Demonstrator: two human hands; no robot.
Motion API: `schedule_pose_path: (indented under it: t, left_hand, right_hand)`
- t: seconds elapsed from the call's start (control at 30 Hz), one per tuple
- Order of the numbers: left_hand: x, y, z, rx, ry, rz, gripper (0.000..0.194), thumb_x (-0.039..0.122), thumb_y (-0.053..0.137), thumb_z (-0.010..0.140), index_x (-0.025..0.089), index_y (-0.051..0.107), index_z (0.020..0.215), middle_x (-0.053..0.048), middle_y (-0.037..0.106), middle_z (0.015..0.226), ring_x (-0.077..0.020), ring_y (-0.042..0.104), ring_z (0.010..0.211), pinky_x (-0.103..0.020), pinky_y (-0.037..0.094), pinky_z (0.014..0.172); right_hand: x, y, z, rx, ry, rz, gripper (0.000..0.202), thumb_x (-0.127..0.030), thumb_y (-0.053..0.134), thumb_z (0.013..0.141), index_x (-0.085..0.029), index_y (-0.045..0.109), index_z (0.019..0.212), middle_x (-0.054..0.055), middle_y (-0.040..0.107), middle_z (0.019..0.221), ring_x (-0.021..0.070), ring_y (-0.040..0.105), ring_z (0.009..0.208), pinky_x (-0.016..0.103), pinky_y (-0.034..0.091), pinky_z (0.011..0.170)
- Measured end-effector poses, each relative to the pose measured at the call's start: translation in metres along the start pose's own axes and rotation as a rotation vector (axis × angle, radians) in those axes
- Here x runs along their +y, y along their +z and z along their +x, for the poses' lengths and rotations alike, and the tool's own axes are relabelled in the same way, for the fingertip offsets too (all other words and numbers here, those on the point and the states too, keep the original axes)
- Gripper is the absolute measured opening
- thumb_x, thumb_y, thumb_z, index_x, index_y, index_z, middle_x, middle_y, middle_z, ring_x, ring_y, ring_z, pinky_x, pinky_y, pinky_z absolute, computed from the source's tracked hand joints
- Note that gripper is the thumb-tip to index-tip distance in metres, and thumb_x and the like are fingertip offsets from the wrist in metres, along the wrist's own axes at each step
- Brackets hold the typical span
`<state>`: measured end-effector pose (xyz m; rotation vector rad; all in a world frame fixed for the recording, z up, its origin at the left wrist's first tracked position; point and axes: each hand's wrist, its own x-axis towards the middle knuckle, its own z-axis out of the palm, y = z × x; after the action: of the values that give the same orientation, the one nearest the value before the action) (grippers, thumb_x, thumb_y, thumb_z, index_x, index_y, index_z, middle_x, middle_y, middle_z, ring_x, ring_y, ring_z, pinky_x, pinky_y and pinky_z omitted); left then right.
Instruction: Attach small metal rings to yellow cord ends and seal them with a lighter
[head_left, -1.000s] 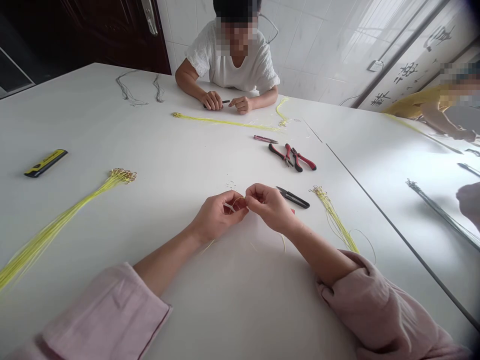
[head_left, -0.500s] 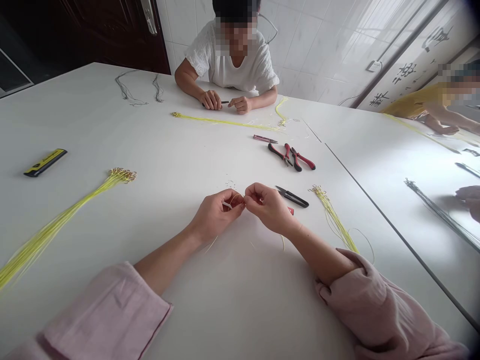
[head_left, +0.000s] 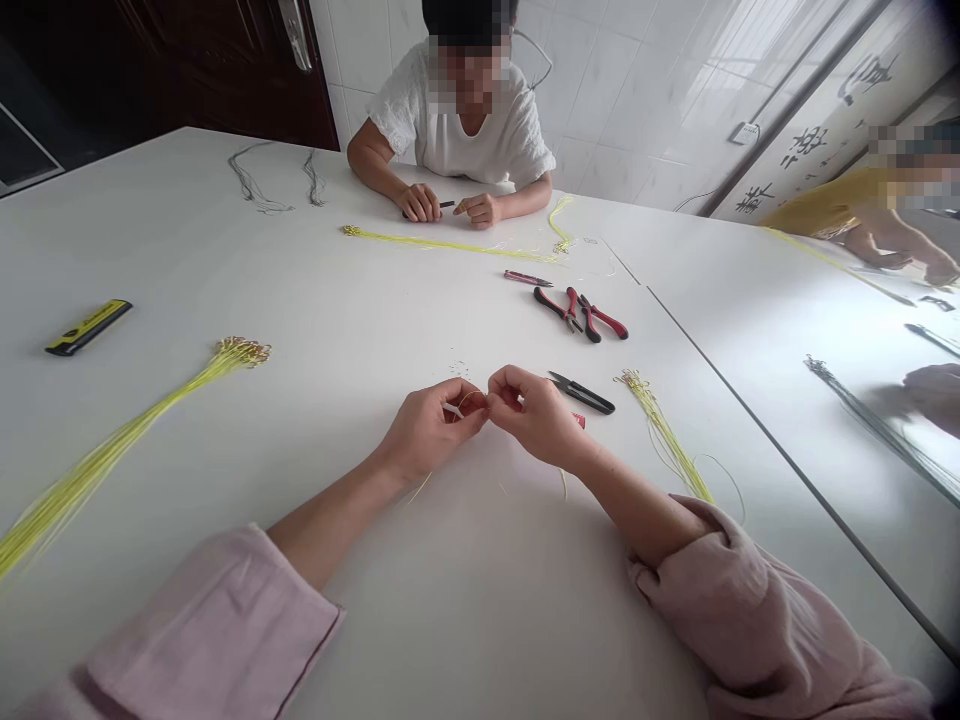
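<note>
A thin yellow cord (head_left: 420, 487) runs through my hands, its loose ends hanging toward the tabletop on either side. My left hand (head_left: 433, 428) pinches it between thumb and fingertips. Against those fingertips my right hand (head_left: 529, 412) also closes in a pinch on the cord. The spot where the fingers meet hides whatever small detail lies there. Black thread snips (head_left: 583, 394) lie just beyond my right hand, and a small red item (head_left: 580, 421) peeks out beside it. To the right rests a bundle of yellow cords (head_left: 667, 435) with metal clasps at its top.
Another yellow cord bundle (head_left: 142, 430) stretches along the left, near a yellow-black utility knife (head_left: 90, 327). Red-handled pliers (head_left: 592, 315) and a pinkish pen-like tool (head_left: 528, 279) lie ahead. Across the table sits a person in white (head_left: 457, 130); other people's hands (head_left: 934, 395) are at right.
My hands keep the same pinch on the cord with hardly any movement. The whole view has shifted very slightly.
</note>
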<state>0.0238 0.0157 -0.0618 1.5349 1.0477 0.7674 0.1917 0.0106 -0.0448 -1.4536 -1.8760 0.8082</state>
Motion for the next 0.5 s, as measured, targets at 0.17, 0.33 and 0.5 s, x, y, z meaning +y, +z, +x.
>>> schedule_pose_path:
  t: [0.17, 0.33, 0.5]
  left_hand:
    - [-0.0004, -0.0013, -0.0001, 0.005, 0.007, 0.019, 0.020, 0.040, 0.053, 0.085, 0.021, 0.058, 0.081, 0.002, 0.057, 0.082, -0.0088, 0.044, 0.062, -0.024, 0.033, 0.055]
    - [0.0002, -0.0019, -0.0005, -0.009, -0.003, 0.008, 0.019, 0.039, 0.054, 0.084, 0.021, 0.057, 0.081, 0.003, 0.054, 0.079, -0.0078, 0.039, 0.058, -0.023, 0.030, 0.052]
    - [0.0001, -0.0017, 0.0002, -0.003, -0.008, 0.020, 0.018, 0.038, 0.055, 0.083, 0.020, 0.057, 0.080, 0.002, 0.054, 0.079, -0.0087, 0.041, 0.060, -0.024, 0.032, 0.053]
  right_hand:
    - [-0.0001, -0.0015, 0.0006, -0.018, 0.026, 0.033, 0.009, -0.024, 0.049, 0.076, -0.019, 0.046, 0.069, -0.005, 0.042, 0.063, 0.0089, 0.034, 0.057, 0.025, 0.031, 0.059]
    - [0.0007, -0.0053, 0.0024, -0.034, 0.003, 0.031, 0.008, -0.023, 0.049, 0.076, -0.019, 0.047, 0.069, -0.005, 0.042, 0.063, 0.0083, 0.034, 0.056, 0.025, 0.031, 0.059]
    - [0.0005, -0.0051, 0.0014, -0.066, -0.006, 0.025, 0.008, -0.023, 0.048, 0.076, -0.019, 0.047, 0.070, -0.005, 0.042, 0.062, 0.0082, 0.033, 0.056, 0.024, 0.031, 0.057]
